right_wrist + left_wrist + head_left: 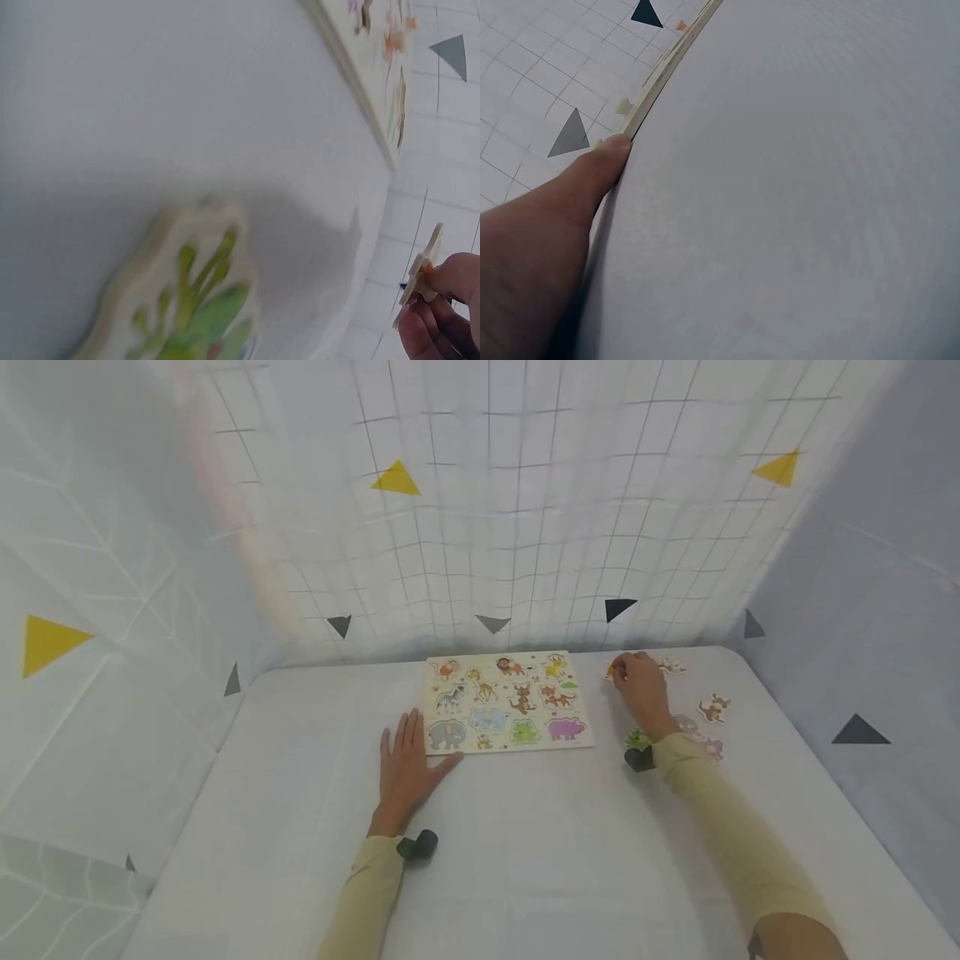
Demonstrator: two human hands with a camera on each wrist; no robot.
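Note:
A wooden animal puzzle board (510, 702) lies on the white table. My left hand (405, 768) rests at its lower left corner with fingers straight, thumb (615, 150) against the board's front edge. To the right of the board, my right hand (643, 689) pinches a thin wooden puzzle piece (418, 281) between thumb and fingers; a bit of yellow-orange shows on it in the head view. The piece's picture is mostly hidden. Under the right wrist lies a frog piece (637, 740), large and blurred in the right wrist view.
More loose pieces lie right of the board: a kangaroo (714, 708), a grey elephant (686, 724) partly behind the sleeve, a pinkish-purple piece (712, 748), and a black-and-white piece (673, 665) beyond the right hand. A gridded white curtain (487, 527) hangs behind the table.

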